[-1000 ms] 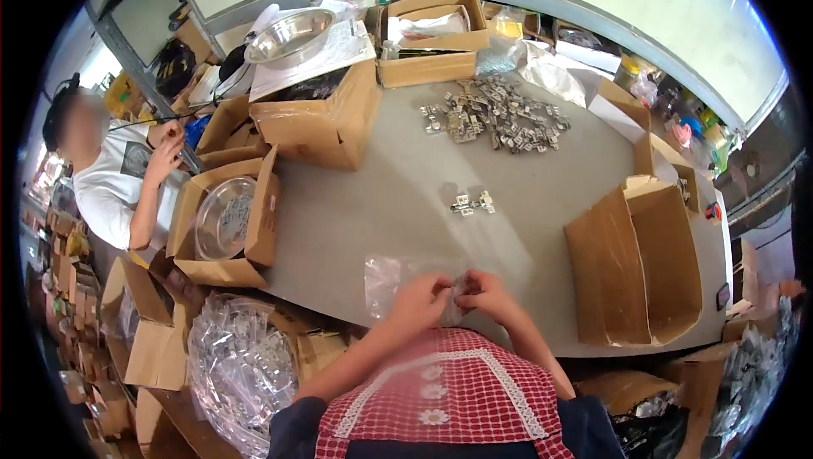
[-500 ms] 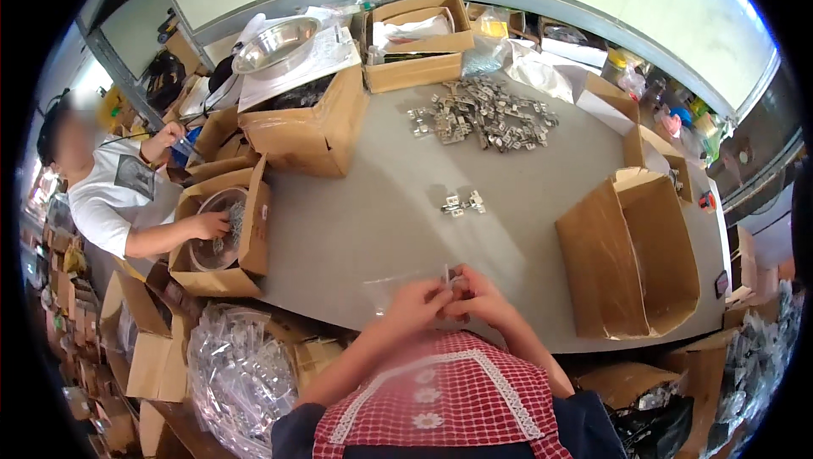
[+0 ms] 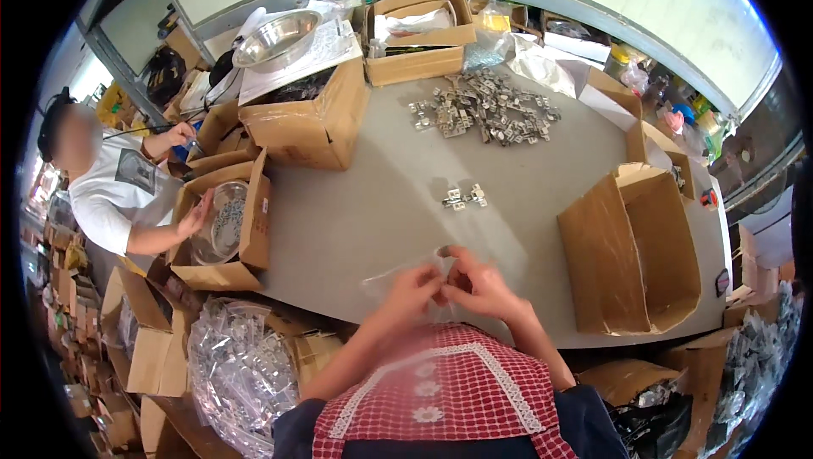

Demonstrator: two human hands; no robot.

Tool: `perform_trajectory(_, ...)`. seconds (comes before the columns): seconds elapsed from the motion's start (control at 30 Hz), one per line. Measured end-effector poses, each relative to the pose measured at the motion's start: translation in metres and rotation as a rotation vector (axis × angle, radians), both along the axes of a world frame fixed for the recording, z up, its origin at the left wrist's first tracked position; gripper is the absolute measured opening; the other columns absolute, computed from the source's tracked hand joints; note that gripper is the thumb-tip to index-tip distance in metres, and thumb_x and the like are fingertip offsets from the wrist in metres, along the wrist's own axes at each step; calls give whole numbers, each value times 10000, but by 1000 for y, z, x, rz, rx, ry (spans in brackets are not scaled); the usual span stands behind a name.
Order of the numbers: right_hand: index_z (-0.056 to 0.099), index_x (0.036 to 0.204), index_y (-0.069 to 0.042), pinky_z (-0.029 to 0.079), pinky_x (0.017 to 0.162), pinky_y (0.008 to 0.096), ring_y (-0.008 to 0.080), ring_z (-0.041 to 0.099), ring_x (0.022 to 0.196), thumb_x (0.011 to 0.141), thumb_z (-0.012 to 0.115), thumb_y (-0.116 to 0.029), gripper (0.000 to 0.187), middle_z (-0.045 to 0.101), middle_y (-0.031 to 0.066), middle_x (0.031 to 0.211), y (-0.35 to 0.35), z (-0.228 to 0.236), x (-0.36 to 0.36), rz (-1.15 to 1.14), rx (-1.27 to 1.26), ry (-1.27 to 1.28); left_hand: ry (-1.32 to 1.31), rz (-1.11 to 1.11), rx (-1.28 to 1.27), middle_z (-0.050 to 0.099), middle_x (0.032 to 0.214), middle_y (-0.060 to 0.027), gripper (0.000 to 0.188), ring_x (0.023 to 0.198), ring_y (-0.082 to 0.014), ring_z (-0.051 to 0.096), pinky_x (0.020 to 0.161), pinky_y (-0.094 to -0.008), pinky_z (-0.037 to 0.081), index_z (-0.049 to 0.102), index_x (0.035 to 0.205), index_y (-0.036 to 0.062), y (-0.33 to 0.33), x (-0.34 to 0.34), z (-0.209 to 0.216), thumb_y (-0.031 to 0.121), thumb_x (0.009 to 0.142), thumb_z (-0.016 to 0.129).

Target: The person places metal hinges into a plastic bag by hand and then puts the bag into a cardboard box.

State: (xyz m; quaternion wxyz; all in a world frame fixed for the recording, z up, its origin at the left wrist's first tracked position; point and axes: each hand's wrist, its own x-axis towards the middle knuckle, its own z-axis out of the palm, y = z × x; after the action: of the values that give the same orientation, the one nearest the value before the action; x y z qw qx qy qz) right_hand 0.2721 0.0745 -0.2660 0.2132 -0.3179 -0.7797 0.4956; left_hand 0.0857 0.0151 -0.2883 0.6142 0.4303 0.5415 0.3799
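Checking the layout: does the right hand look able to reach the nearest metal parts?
Probably yes: only tabletop separates the right hand from those metal parts, though it handles a clear bag.

The thin bag (image 3: 383,284) is of clear plastic, smooth and somewhat glossy, while the table (image 3: 356,222) has a grey top which looks smooth and rather matt. The small fittings (image 3: 465,197) and the pile of similar pieces (image 3: 495,110) are of silvery metal with a bright shine, and the basin (image 3: 269,42) is of polished metal, quite reflective. The tall box (image 3: 600,260) is of matt brown cardboard, and the checked apron (image 3: 385,400) is of cloth, trimmed with textured white lace.
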Motion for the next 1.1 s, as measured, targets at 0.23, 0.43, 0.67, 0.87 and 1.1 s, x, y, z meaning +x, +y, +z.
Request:
perform_trajectory(0.23, 383, 1393, -50, 470, 583, 277, 116, 583, 646, 851, 624, -80, 593, 617, 24, 737, 5, -11, 4, 53, -222, 169, -22, -20, -14, 670, 758, -29, 219, 673, -93, 617, 536, -225, 425, 630, 881, 58, -3, -1, 15, 246, 960, 550)
perform_trajectory(0.43, 465, 1307, -41, 367, 508, 232, 84, 505, 565, 804, 542, 15, 513, 560, 20, 680, 4, 4, -4, -149, -664, 372, -202, 102, 64, 648, 723, -27, 196, 655, -88, 593, 564, -235, 442, 624, 858, 47, -1, 12, 16, 207, 953, 562)
perform_trajectory(0.67, 534, 1067, -48, 410, 491, 265, 99, 519, 533, 755, 579, 35, 327, 576, 40, 670, 4, -25, -5, -522, -112, 363, 251, 308, 307, 625, 684, -19, 122, 625, -81, 580, 588, -247, 461, 587, 761, 24, -7, 20, 6, 70, 873, 605)
perform_trajectory(0.87, 599, 978, -78, 547, 743, 391, 273, 662, 870, 745, 666, -43, 245, 653, 110, 1086, 17, -21, 9, -428, 825, -103, 539, 314, 340, 630, 663, -44, 94, 610, -106, 607, 569, -288, 484, 588, 768, 10, 6, -3, 16, 68, 838, 610)
perform_trajectory(1.1, 564, 1253, -26, 281, 1126, 557, 419, 282, 1394, 742, 710, -166, 550, 235, 216, 1544, 22, -24, -18, -64, 778, -334, 980, 116, 513, 661, 731, -131, 210, 631, -298, 651, 569, -391, 511, 583, 830, 34, 19, 3, 1, 224, 825, 672)
